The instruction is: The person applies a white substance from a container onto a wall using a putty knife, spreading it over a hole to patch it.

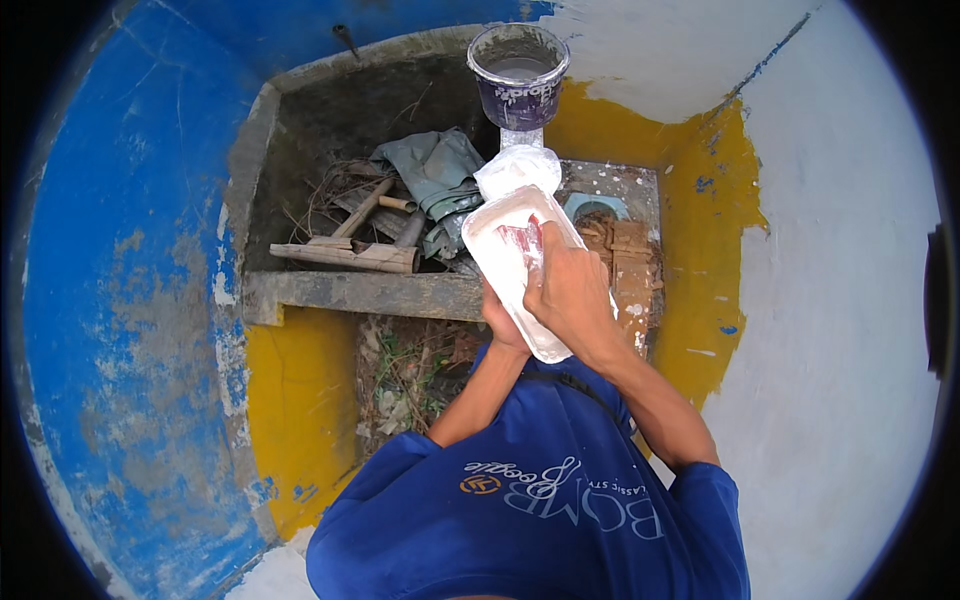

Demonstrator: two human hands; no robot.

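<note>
A white paint tray (490, 262), rectangular with rounded corners and coated in white paint, is held in front of my body. My left hand (502, 318) grips its near left side from below, with most of the fingers hidden under it. Over the tray, my right hand (575, 290) is closed around a small red tool (522, 238) smeared with white paint; its exact kind is unclear. The tool's front end is down in the tray. Just beyond the tray lies a white, paint-covered round piece (518, 170).
A dark purple bucket (520, 105) of greyish liquid stands at the far side. Left of it, a concrete basin holds a grey-green cloth (430, 165) and broken bamboo (345, 256). A concrete ledge (380, 295) crosses in front. Painted walls rise both sides, blue (120, 200) and white (850, 300).
</note>
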